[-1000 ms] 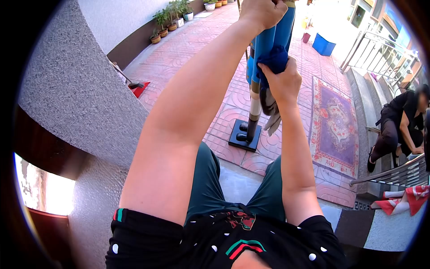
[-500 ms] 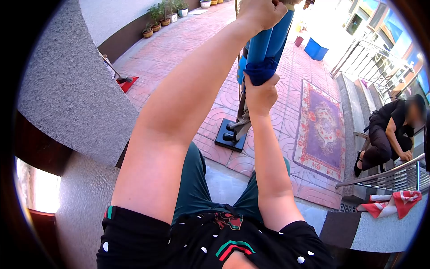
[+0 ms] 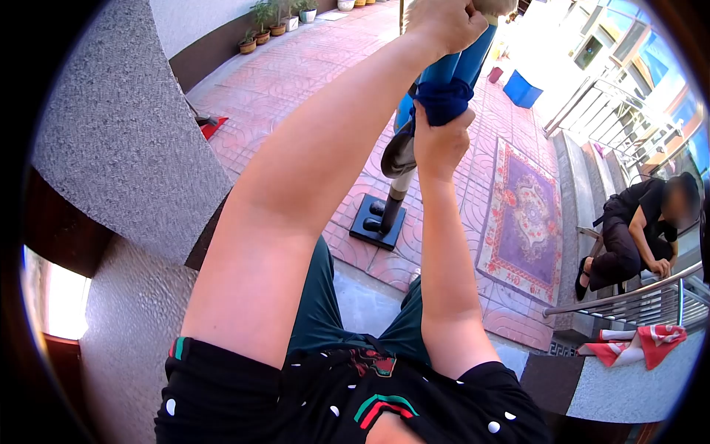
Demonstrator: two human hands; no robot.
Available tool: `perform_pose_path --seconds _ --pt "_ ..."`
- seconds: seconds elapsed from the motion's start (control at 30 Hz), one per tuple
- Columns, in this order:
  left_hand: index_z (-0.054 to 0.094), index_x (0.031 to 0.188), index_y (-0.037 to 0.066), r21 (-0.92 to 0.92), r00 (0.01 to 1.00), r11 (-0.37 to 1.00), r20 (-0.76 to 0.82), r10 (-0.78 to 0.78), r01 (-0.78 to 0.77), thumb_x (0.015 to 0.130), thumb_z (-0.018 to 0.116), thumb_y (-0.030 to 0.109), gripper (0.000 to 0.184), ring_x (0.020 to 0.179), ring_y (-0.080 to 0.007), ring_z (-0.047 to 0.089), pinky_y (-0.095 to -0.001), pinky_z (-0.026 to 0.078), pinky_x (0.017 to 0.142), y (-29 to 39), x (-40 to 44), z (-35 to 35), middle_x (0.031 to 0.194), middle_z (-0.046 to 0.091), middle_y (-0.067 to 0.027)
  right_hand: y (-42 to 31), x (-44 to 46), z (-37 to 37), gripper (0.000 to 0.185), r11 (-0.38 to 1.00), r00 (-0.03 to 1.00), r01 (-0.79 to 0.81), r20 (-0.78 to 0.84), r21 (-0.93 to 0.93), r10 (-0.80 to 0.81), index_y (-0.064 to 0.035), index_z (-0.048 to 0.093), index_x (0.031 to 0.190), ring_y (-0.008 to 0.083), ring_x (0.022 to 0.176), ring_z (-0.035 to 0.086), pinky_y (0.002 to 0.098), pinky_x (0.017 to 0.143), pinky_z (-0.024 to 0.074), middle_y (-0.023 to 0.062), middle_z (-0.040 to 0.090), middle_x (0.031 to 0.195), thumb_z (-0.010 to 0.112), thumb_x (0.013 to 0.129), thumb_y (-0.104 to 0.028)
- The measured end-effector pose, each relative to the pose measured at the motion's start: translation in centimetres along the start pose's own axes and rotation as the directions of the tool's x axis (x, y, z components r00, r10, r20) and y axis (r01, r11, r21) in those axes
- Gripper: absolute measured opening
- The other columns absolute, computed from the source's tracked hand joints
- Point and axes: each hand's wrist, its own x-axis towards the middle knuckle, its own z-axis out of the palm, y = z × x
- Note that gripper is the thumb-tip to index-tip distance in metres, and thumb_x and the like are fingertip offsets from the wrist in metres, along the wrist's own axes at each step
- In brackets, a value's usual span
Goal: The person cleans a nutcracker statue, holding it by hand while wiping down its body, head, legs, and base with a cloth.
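Note:
Ahead of me is a tall figure-like object with smooth blue upright parts [image 3: 441,68]. My right hand [image 3: 444,142] is closed around a bunched dark blue cloth [image 3: 444,100] wrapped about those parts. Higher up, at the top edge of the view, my left hand [image 3: 451,21] is a fist against the object; what it grips is hidden. Beside it is a beige, furry-looking piece [image 3: 494,6]. A dark grey rounded piece [image 3: 399,154] hangs left of my right wrist. Below, a post rises from a black square base [image 3: 376,231] with black shoe-like shapes.
A patterned rug [image 3: 523,218] lies on the pink tiles. At right, a person [image 3: 629,233] crouches by the steps, near a metal railing [image 3: 621,300] and a red-and-white cloth [image 3: 637,345]. A blue box [image 3: 522,89] stands behind. Potted plants [image 3: 277,18] line the left wall.
Both hands have shifted slightly right and down in view, with the blue cloth. The grey hanging piece near the base has moved up, showing more of the post.

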Motion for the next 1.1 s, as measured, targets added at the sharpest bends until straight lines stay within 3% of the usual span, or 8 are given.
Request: perform_pose_path --seconds 0.2,0.3,0.4,0.57,0.77,0.93,1.0,1.1 --pt "0.067 0.095 0.008 -0.026 0.996 0.996 0.046 -0.082 0.083 0.08 0.061 0.026 0.024 0.086 -0.039 0.063 -0.0491 0.05 0.076 1.0 0.0 -0.5 0.09 0.066 -0.0194 4.4 -3.3 -1.2 0.058 0.998 0.985 -0.066 0.162 0.006 0.064 0.0025 0.053 0.101 0.0442 0.079 0.065 0.0463 0.072 0.0518 0.0258 0.066 0.087 0.082 0.071 -0.039" --pt "0.067 0.097 0.009 -0.032 0.992 0.993 0.066 -0.111 0.113 0.08 0.061 0.026 0.025 0.087 -0.0393 0.063 -0.0489 0.051 0.077 1.3 0.1 -0.4 0.091 0.066 -0.0193 2.6 0.2 -3.1 0.056 0.991 0.991 0.036 0.127 0.129 -0.052 0.0022 0.059 0.099 0.041 0.084 0.066 0.0448 0.075 0.0513 0.0243 0.067 0.09 0.083 0.069 -0.039" --pt "0.067 0.098 0.009 -0.016 0.99 0.992 0.078 -0.12 0.122 0.08 0.061 0.027 0.026 0.087 -0.0389 0.062 -0.0482 0.051 0.076 1.1 0.2 -0.4 0.091 0.066 -0.0187 -0.6 3.7 -3.2 0.054 0.969 0.968 0.245 -0.069 0.028 -0.243 0.0017 0.06 0.1 0.0402 0.079 0.066 0.0438 0.071 0.0518 0.0222 0.067 0.087 0.081 0.073 -0.04" --pt "0.067 0.099 0.008 -0.014 0.986 0.991 0.101 -0.13 0.132 0.08 0.064 0.024 0.025 0.083 -0.0348 0.062 -0.0453 0.051 0.073 0.8 0.2 -0.9 0.087 0.066 -0.0162 1.0 1.4 -1.2 0.048 0.968 0.983 0.183 -0.009 0.173 -0.184 0.0032 0.058 0.1 0.0451 0.079 0.064 0.0458 0.07 0.0513 0.0255 0.066 0.085 0.076 0.078 -0.036" --pt "0.066 0.1 0.007 -0.029 0.978 0.988 0.149 -0.144 0.149 0.079 0.067 0.022 0.025 0.078 -0.0298 0.062 -0.0418 0.05 0.068 0.6 0.2 -1.4 0.083 0.065 -0.0131 9.5 -5.3 -3.1 0.034 0.998 0.856 -0.048 0.515 -0.029 0.056 -0.0052 0.063 0.102 0.0413 0.088 0.065 0.0459 0.076 0.051 0.0226 0.067 0.092 0.075 0.077 -0.027" --pt "0.066 0.1 0.005 -0.033 0.972 0.986 0.177 -0.152 0.16 0.079 0.069 0.019 0.026 0.073 -0.0256 0.061 -0.0389 0.05 0.065 1.2 0.3 -1.4 0.08 0.064 -0.0106 13.5 -10.0 -6.7 0.032 0.914 0.787 -0.4 0.535 0.065 0.306 -0.0014 0.069 0.101 0.0239 0.083 0.07 0.034 0.074 0.0525 0.0141 0.072 0.089 0.076 0.077 -0.022" --pt "0.065 0.1 0.005 -0.043 0.966 0.984 0.203 -0.16 0.172 0.079 0.07 0.018 0.026 0.072 -0.024 0.061 -0.0377 0.05 0.063 1.4 0.2 -1.3 0.078 0.064 -0.0096 14.5 -10.8 -7.6 0.029 0.577 0.589 -0.766 0.67 0.284 0.452 0.0016 0.068 0.102 0.0174 0.08 0.068 0.0303 0.073 0.0537 0.0079 0.07 0.089 0.074 0.079 -0.015" --pt "0.065 0.101 0.004 -0.068 0.954 0.978 0.245 -0.173 0.195 0.078 0.071 0.017 0.026 0.069 -0.0215 0.061 -0.036 0.05 0.061 1.6 0.5 -1.0 0.076 0.064 -0.008 14.8 -10.7 -9.1 0.026 0.526 0.543 -0.794 0.746 0.306 0.386 0.0023 0.067 0.102 0.0181 0.079 0.068 0.0291 0.072 0.0545 0.0092 0.07 0.091 0.072 0.08 -0.011"
